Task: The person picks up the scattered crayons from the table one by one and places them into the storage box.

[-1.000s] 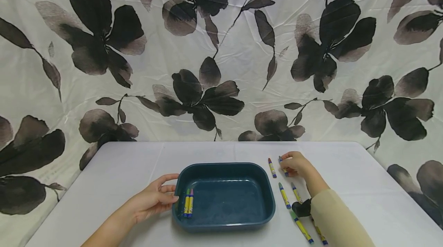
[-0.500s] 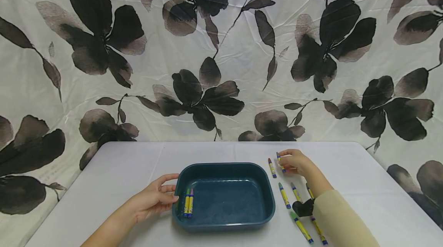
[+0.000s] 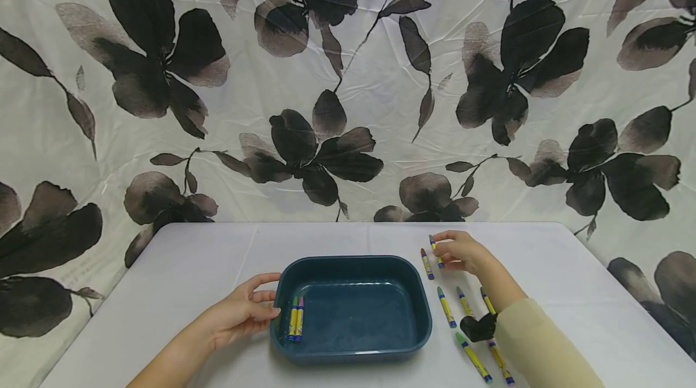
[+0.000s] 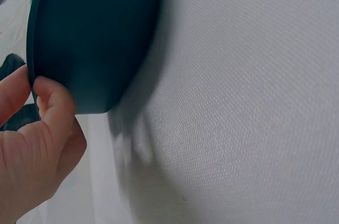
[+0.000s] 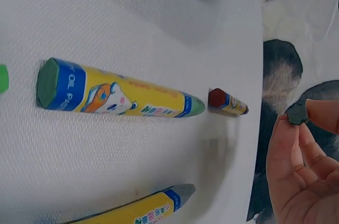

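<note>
My left hand pinches the left rim of a dark teal plastic tray, thumb and finger on either side of the wall, as the left wrist view confirms. Two oil pastels lie side by side in the tray's left end, one green-tipped and one purple-tipped. Beyond the tray's far right corner, my right hand pinches a dark grey-green oil pastel between thumb and fingers, lifted off the table. A red-brown oil pastel lies just left of that hand.
Several more oil pastels lie right of the tray, among them a green one, a grey one and a bright green one. My right sleeve partly overhangs them. A floral cloth hangs behind the white table.
My right hand has lifted the grey-green oil pastel and moved it slightly left and away from me, towards the red-brown one. The left hand and tray have stayed put.
</note>
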A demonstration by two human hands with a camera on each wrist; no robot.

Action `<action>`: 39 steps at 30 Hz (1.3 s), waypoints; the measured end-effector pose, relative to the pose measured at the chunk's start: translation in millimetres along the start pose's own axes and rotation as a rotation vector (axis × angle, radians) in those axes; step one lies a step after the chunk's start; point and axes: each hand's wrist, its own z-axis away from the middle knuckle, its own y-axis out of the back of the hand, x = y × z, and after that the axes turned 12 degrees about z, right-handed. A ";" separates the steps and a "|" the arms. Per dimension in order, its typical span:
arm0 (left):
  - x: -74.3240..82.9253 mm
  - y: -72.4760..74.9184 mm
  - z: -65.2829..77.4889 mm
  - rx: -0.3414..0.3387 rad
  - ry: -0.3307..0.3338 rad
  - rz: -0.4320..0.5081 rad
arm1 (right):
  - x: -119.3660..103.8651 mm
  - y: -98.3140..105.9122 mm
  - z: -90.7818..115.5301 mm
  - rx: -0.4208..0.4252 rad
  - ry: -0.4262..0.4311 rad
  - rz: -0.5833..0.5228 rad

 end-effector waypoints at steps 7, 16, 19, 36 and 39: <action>0.4 -0.2 0.2 -0.003 -0.001 -0.008 | -6.1 -3.1 3.8 -0.012 0.028 -0.017; 0.1 0.3 0.2 -0.001 -0.002 -0.012 | -13.3 -7.6 10.8 -0.035 0.052 -0.039; -0.2 0.7 0.2 0.002 -0.001 -0.012 | -16.0 -9.5 13.4 -0.044 0.061 -0.039; 0.4 0.5 0.3 -0.001 -0.002 0.008 | -28.3 -16.8 33.2 -0.136 0.160 -0.108; 0.4 0.2 0.2 0.005 0.001 0.008 | -30.8 -18.4 37.6 -0.155 0.180 -0.153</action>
